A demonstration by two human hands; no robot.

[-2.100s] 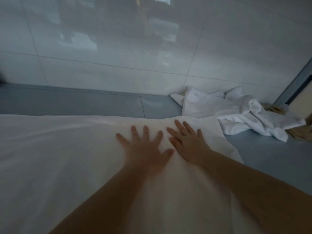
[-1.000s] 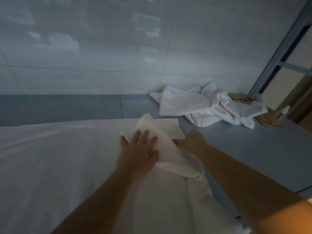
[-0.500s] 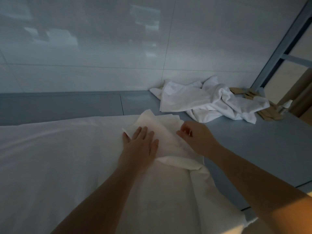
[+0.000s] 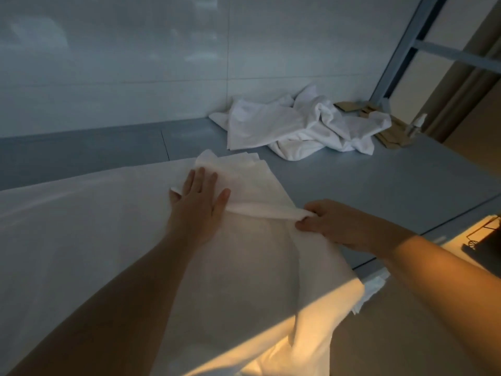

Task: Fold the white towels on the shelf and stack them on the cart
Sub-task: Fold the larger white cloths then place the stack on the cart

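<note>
In the head view, one large white towel (image 4: 81, 240) lies spread on the grey shelf (image 4: 379, 185), and its near part hangs over the front edge. The left hand (image 4: 199, 206) lies flat with straight fingers on the towel and presses down the turned-over corner (image 4: 244, 180). The right hand (image 4: 333, 223) pinches the folded edge of this corner.

I judge that the first fold is in progress. The next move probably needs the right hand to pull the edge across while the left hand keeps the cloth in place.

I count one spread towel, one crumpled heap of white towels (image 4: 303, 126) near the wall, and two hands. The cart is not clearly visible.
</note>
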